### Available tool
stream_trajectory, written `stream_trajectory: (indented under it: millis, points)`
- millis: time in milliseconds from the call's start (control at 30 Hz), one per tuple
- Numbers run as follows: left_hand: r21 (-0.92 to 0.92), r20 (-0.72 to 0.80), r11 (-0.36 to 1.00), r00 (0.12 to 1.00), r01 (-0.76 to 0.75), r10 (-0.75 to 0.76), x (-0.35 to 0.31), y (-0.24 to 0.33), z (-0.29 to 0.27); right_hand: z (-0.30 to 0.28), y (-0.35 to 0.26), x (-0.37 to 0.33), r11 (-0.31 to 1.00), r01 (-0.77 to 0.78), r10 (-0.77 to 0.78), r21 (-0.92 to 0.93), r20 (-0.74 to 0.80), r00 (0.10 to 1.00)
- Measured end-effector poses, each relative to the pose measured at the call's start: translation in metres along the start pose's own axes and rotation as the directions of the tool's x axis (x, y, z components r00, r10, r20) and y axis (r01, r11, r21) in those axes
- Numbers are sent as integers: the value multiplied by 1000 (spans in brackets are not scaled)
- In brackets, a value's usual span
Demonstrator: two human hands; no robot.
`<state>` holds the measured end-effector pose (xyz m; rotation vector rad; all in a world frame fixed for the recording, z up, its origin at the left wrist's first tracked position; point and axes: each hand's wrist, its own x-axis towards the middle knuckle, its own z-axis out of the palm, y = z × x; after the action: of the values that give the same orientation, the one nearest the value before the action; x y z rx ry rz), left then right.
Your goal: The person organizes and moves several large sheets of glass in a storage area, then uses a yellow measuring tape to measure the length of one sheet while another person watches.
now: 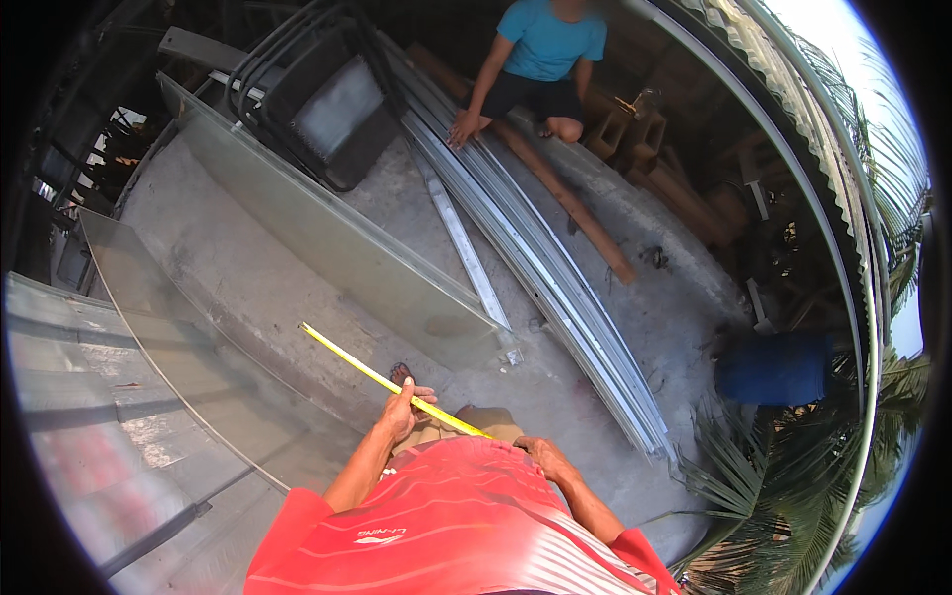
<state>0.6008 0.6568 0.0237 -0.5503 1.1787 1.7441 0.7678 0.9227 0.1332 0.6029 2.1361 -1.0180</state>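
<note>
Yellow, flat and narrow, the measuring-tape blade (347,354) is the working item; clock positions below are taken from the left hand (402,415). From my remote station I read the blade as running across that hand, its far end at 10 to 11 o'clock, above or on the rough grey concrete floor (565,402); I cannot confirm contact there.

Left fingers: loosely curled, grasping the blade. Right hand (545,459): at 3 to 4 o'clock, against the waist, close to the near end of the blade. Its fingers are hidden, so I cannot tell whether they grasp anything; no tape case is visible.

Step in hand, in my judgement: handling an extended length of tape. The next move calls for level support, since an unsupported thin blade may buckle.

Materials: at 2 o'clock lies a bundle of long, straight, silvery metal profiles (555,297), smooth and ridged lengthwise. A shorter flat silvery metal strip (463,248) lies beside it, at 12 to 1. At 1 o'clock is a brown, rust-toned straight beam (575,203). Between 11 and 12, a long grey-green smooth sheet panel (347,248) stands on edge. A person in a turquoise shirt (550,45) reaches to the profiles.
</note>
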Motion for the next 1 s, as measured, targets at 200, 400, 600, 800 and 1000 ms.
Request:
stream_trajectory:
  millis: [200,400,600,800,1000]
  points:
    - [-107,-484,964,860,-242,162,16,-33,-59,-14,44,-35,983,28,9,-183,196,980]
    - [-283,-812,870,584,-403,6,-29,-123,-98,-45,70,-23,879,262,-204,-398,183,962]
    - [-324,-641,843,755,-429,138,-22,-199,30,-55,56,-40,760,248,-144,-600,217,965]
    - [-307,-720,758,661,-575,210,-26,-217,4,-48,63,-46,837,358,-57,-414,585,809]
    - [-352,-326,921,944,-164,44,-56,-248,46,16,51,-13,900,279,3,-334,646,764]
